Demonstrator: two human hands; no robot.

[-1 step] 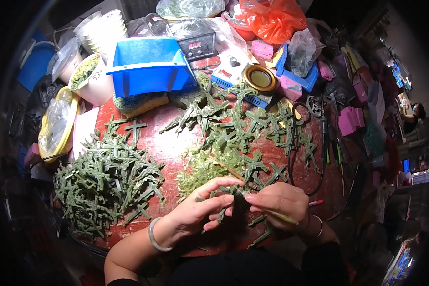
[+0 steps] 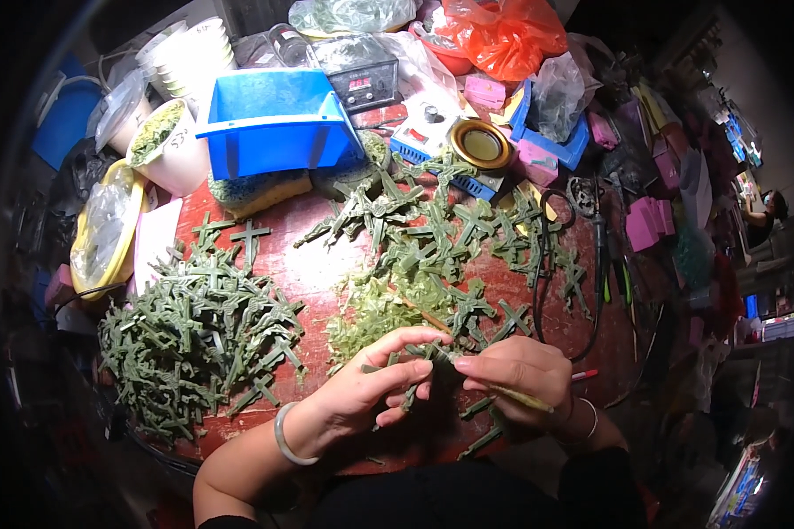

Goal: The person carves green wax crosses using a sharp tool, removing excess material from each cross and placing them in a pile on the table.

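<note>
My left hand [image 2: 366, 388] is closed, thumb and fingers pinching a green cross-shaped piece [image 2: 411, 398] that looks like a wax crucifix; the fingers cover much of it. In my right hand [image 2: 525, 375] is a slim tool with a yellowish handle [image 2: 527, 401], gripped like a pen. Its tip end meets the piece between my hands, but the tip's shape is too small to make out. Pale green shavings [image 2: 370, 317] and a thin brown stick [image 2: 425, 313] lie just beyond my fingers. More green crosses [image 2: 450, 225] are scattered past them.
A big heap of green crosses [image 2: 190, 344] covers the table's left. Behind stand a blue bin [image 2: 278, 123], a white bucket [image 2: 172, 150] and a brass-rimmed heating pot [image 2: 483, 145]. On the right lie a black cable [image 2: 541, 309], a soldering-iron-like tool [image 2: 600, 247] and pink blocks [image 2: 650, 223].
</note>
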